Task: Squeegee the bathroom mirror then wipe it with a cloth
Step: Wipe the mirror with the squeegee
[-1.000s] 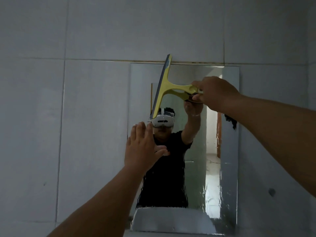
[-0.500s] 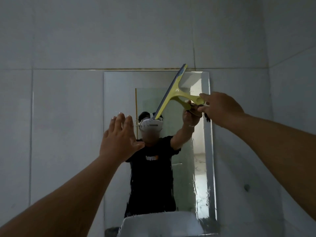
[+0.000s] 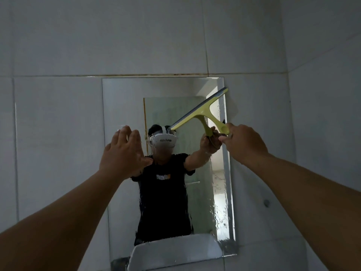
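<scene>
A rectangular mirror (image 3: 125,106) hangs on the grey tiled wall, with water streaks on its lower and right parts. My right hand (image 3: 245,144) grips the handle of a yellow-green squeegee (image 3: 201,112). Its grey blade lies tilted against the glass, running from the mirror's upper right edge down toward the middle. My left hand (image 3: 125,153) is raised in front of the mirror's left half, fingers spread, holding nothing. I see no cloth.
The mirror reflects a person in a black shirt wearing a white headset. A white basin rim (image 3: 175,251) sits below the mirror. Grey tiles (image 3: 58,133) surround it, and a side wall (image 3: 328,114) closes in on the right.
The squeegee has swung from the mirror's top middle toward its right edge and tilted flatter. My left hand stayed raised and open. The view has shifted left and up.
</scene>
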